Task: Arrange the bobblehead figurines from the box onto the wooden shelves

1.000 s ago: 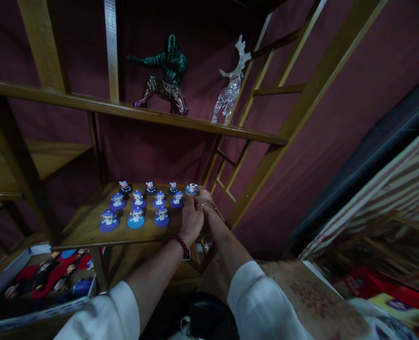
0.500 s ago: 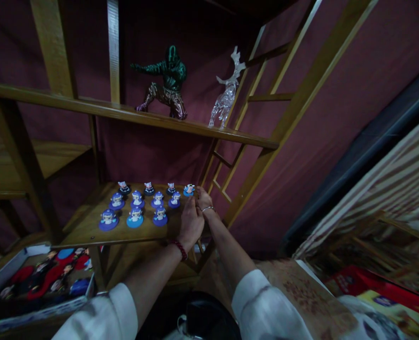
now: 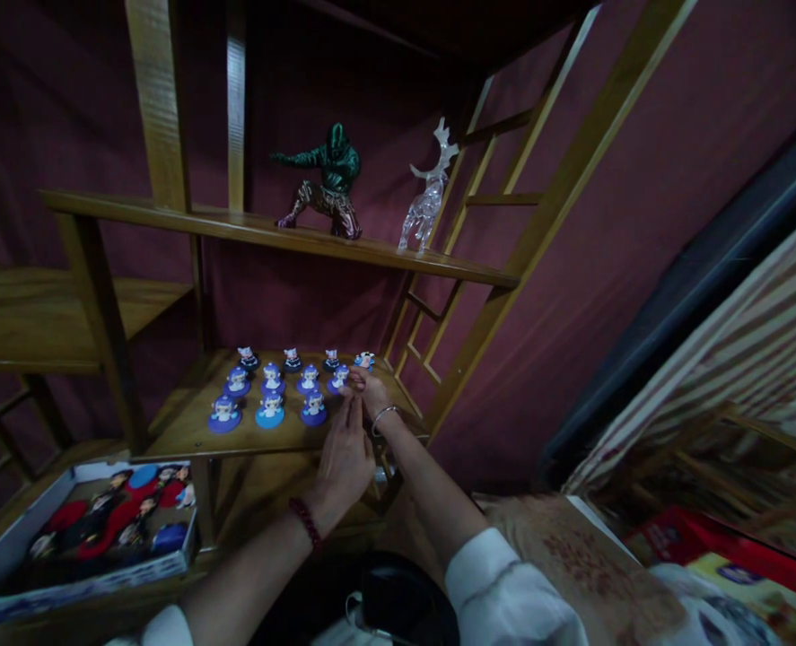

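Small figurines on round bases stand in rows on a wooden shelf [image 3: 175, 433]. The back row has dark-based figurines [image 3: 293, 360] and a blue-based one [image 3: 364, 361]; purple figurines [image 3: 310, 379] fill the middle row. At the front, a light-blue-based figurine [image 3: 270, 411] sits between two purple ones. My right hand [image 3: 371, 395] is closed beside the rightmost middle-row figurine [image 3: 339, 378]; what its fingertips grip is too small to make out. My left hand [image 3: 347, 453] lies just below it, fingers stretched forward and touching or overlapping the right hand.
On the upper shelf [image 3: 236, 224] stand a green crouching statue [image 3: 334, 179] and a clear deer [image 3: 425, 206]. An open box [image 3: 188, 561] of red and black figurines is at lower left. Wooden lattice [image 3: 485, 309] rises to the right, with a red package [image 3: 680, 529] at lower right.
My right hand has shifted from beside the blue-based figurine to the rightmost middle-row one. My left hand has moved down and left, its fingers straighter. The view has turned slightly left.
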`<state>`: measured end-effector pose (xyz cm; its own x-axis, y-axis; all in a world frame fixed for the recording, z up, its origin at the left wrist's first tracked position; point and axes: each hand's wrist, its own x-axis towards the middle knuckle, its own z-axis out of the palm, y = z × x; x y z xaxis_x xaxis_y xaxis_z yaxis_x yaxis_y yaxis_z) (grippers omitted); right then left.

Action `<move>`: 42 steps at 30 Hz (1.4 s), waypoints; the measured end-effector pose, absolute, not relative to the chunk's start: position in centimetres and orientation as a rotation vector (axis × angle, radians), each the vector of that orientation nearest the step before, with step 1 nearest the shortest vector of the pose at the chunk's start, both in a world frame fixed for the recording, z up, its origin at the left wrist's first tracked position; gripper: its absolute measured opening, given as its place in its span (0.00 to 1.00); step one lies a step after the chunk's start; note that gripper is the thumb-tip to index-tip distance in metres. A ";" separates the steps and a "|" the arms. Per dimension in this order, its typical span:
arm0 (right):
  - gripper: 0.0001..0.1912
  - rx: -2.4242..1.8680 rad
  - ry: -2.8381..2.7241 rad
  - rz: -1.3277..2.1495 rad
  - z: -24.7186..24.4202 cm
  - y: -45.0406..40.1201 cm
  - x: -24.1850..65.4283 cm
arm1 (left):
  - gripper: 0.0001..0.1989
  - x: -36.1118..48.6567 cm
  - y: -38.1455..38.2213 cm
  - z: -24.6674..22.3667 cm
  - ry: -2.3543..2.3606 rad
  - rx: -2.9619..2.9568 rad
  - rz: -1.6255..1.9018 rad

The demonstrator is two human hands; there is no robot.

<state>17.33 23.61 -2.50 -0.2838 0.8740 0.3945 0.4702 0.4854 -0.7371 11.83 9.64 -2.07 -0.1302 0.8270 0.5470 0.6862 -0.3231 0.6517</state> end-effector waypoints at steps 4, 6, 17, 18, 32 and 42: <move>0.21 -1.088 -1.932 0.716 -2.1 23.4 16.7 | 0.31 11.2 9.1 -2.5 1.755 2.023 1.372; 0.21 -1.162 -1.958 0.681 -1.8 23.3 16.6 | 0.30 11.0 9.0 -2.6 1.766 2.036 1.351; 0.08 -1.327 -2.059 0.518 -0.4 22.7 16.5 | 0.30 11.0 9.0 -2.3 1.787 2.071 1.316; 0.07 -1.336 -2.066 0.505 -0.4 22.7 16.5 | 0.30 10.9 9.0 -2.3 1.791 2.078 1.315; 0.05 -1.335 -2.122 0.347 -0.6 23.1 16.6 | 0.29 11.1 9.5 -3.2 1.874 2.214 1.341; 0.05 -1.314 -2.082 0.372 -0.5 22.6 16.5 | 0.29 11.1 9.6 -3.3 1.877 2.225 1.414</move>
<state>16.51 22.60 -0.51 -0.2950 0.8827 0.3657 0.7014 0.4600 -0.5444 11.14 9.57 -3.32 -0.0523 0.7547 0.6540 0.8370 -0.3241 0.4409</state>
